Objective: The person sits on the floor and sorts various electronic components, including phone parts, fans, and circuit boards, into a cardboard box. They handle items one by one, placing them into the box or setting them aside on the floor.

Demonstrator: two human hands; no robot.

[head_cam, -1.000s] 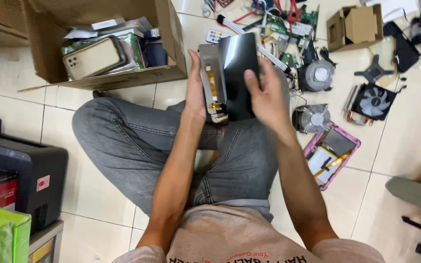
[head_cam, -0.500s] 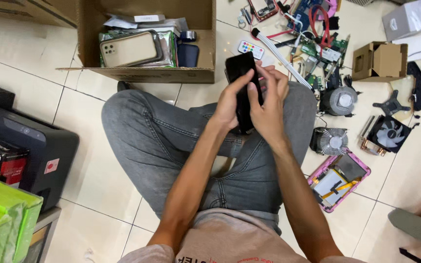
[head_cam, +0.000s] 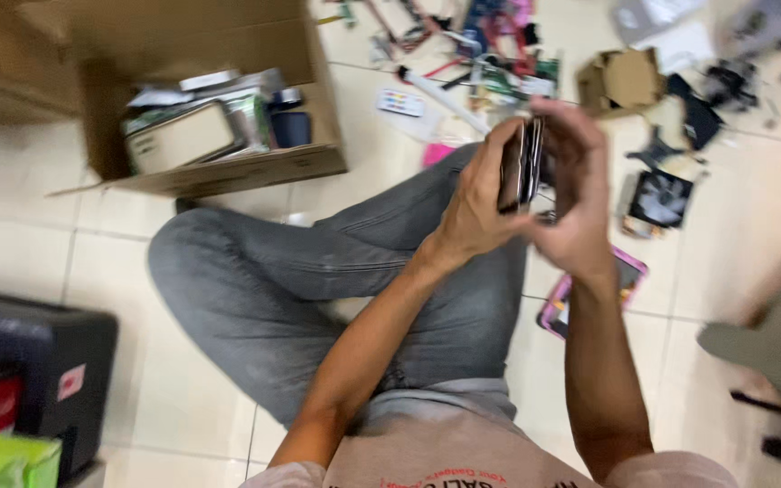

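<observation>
Both hands, left hand [head_cam: 476,203] & right hand [head_cam: 580,212], pinch the dark phone [head_cam: 522,163] edge-on above the knee; loose grip, it may drop onto floor tiles.

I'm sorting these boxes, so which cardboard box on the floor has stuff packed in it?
The large box at upper left, lying on its side and stuffed with packages. The small box at upper right looks empty.

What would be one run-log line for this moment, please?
left hand: holds dark phone edge-on | right hand: on phone's other side | posture: cross-legged on tiled floor | nearby: cardboard box, fan
</observation>
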